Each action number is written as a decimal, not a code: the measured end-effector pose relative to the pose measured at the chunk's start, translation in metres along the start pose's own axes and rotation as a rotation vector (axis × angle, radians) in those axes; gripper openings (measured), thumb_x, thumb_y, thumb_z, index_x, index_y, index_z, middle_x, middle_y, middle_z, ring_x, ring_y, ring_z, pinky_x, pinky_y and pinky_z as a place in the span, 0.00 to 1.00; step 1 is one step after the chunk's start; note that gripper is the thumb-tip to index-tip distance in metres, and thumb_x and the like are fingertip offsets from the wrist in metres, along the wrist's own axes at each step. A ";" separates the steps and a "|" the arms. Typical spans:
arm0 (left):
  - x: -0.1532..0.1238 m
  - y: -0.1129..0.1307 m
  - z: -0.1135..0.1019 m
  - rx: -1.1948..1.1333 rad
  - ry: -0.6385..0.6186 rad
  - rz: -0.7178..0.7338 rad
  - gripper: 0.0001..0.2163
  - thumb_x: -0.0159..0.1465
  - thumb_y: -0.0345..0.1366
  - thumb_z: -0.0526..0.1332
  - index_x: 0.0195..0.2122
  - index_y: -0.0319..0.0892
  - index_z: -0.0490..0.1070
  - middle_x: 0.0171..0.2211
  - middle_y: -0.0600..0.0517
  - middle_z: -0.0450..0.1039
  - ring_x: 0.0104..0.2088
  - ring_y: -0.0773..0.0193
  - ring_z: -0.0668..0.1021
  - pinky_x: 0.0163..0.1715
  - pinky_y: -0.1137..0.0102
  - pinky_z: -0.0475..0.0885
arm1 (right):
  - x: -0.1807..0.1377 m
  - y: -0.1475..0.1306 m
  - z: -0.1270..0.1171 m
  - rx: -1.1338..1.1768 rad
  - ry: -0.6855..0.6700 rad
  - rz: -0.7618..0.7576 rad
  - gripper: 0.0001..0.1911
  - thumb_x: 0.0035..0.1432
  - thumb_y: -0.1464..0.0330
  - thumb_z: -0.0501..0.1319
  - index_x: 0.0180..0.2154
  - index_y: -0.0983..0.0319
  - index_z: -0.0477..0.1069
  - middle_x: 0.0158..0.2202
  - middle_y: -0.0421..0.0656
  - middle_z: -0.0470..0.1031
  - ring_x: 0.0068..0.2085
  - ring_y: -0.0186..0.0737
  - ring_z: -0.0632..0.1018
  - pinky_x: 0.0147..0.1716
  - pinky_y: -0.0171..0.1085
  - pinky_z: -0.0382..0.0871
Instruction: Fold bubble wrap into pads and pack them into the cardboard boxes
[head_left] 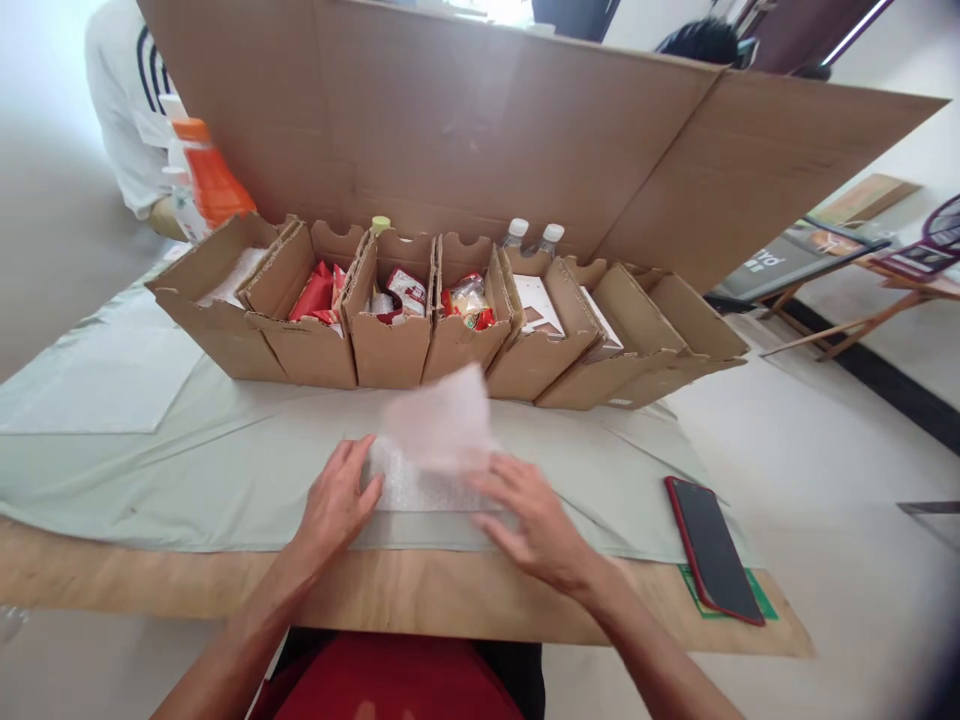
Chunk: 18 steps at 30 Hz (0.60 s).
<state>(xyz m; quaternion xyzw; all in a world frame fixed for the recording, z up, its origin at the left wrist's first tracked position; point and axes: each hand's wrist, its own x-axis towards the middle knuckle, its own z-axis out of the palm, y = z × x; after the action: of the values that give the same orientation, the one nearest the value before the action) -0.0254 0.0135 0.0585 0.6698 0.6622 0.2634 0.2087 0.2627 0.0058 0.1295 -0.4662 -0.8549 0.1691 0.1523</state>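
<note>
A sheet of bubble wrap lies on the pale green cloth in front of me, its far part lifted and blurred. My left hand rests on the wrap's left edge with fingers stretched out. My right hand lies flat on its right edge, fingers spread. Behind the wrap stands a row of open cardboard boxes; several hold red snack packets, others white cards.
A red-cased phone lies at the table's right front corner on a green mat. A tall cardboard sheet stands behind the boxes. Another person in white holds an orange bottle at the back left. Bottle caps show behind the boxes.
</note>
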 end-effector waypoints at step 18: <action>0.002 0.030 0.054 0.066 -0.007 0.502 0.12 0.65 0.26 0.56 0.47 0.42 0.75 0.49 0.42 0.75 0.48 0.50 0.75 0.48 0.52 0.72 | 0.172 0.072 -0.156 -0.625 -0.310 0.298 0.19 0.62 0.70 0.57 0.51 0.51 0.79 0.43 0.40 0.83 0.41 0.45 0.80 0.39 0.37 0.68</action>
<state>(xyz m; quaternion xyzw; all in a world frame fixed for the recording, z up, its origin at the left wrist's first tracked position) 0.0318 0.0181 0.0360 0.8206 0.4826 0.2829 0.1170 0.2925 0.2116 0.2556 -0.5781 -0.8011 -0.0112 -0.1548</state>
